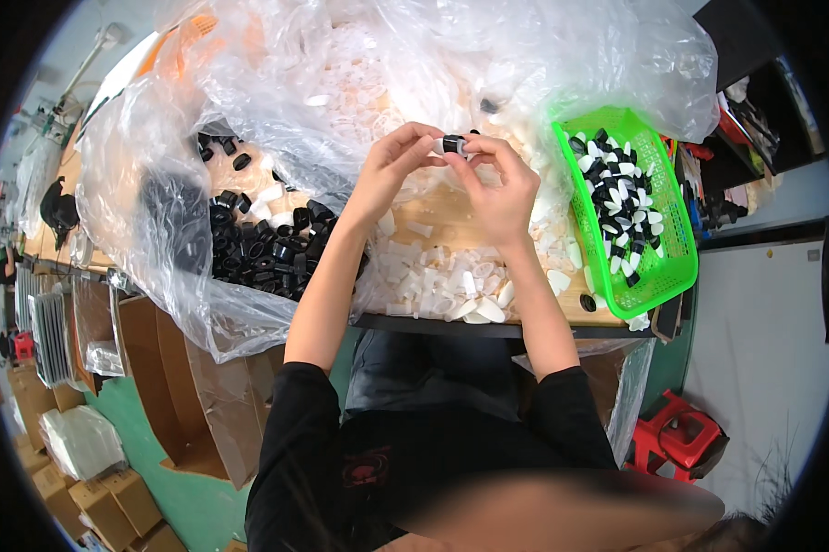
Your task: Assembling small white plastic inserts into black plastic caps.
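Both hands meet over the table, fingertips close together. The left hand and right hand each pinch an end of one piece, a black band with white showing at its ends. It looks to be mid-joining; whether it is fully seated I cannot tell.

At 6 o'clock from the hands lie loose white parts, a wide scatter. At 8 o'clock sits a heap of loose black parts, and at 10 o'clock more pale parts on plastic sheeting. By the look of it, these are the share left, and it is large.

At 4 o'clock stands the green basket, its contents mixed black and white and probably the done share; whether each is joined is too small to tell. Bare mesh shows, so it has room. Near 5 o'clock, a stray black part lies just outside it.
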A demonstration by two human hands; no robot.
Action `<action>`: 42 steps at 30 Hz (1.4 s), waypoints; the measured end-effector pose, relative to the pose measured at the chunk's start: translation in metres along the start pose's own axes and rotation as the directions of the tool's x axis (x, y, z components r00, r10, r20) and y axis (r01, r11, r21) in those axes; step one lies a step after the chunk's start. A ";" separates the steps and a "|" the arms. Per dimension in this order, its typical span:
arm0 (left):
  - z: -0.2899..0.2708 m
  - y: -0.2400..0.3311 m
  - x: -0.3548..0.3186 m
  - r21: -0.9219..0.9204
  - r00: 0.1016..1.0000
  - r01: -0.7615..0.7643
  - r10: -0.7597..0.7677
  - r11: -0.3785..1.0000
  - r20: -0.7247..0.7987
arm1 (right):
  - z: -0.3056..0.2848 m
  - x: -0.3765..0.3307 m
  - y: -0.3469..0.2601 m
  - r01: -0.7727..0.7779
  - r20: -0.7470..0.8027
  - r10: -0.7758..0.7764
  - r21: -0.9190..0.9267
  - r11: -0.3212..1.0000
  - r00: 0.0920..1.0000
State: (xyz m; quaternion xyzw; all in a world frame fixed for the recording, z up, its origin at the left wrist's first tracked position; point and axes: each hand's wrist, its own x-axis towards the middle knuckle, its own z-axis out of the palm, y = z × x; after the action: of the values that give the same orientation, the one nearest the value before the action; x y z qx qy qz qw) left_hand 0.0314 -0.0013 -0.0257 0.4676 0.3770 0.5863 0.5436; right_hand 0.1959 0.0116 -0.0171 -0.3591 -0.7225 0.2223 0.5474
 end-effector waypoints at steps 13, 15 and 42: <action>0.009 0.002 -0.006 -0.020 0.995 -0.090 0.088 0.996 -0.054 | -0.006 0.004 0.009 -0.424 0.213 0.371 0.567 0.707 0.904; 0.009 0.003 -0.006 -0.023 0.994 -0.098 0.097 0.995 -0.049 | -0.005 0.004 0.011 -0.434 0.217 0.382 0.576 0.692 0.898; 0.004 -0.004 -0.005 0.020 0.996 -0.088 0.088 0.996 -0.027 | 0.008 -0.003 0.022 -0.301 0.115 0.282 0.496 0.815 0.953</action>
State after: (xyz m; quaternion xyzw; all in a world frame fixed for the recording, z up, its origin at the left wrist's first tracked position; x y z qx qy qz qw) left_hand 0.0367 -0.0060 -0.0294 0.4807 0.3691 0.6125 0.5075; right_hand 0.1945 0.0238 -0.0368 -0.3045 -0.5845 0.4920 0.5688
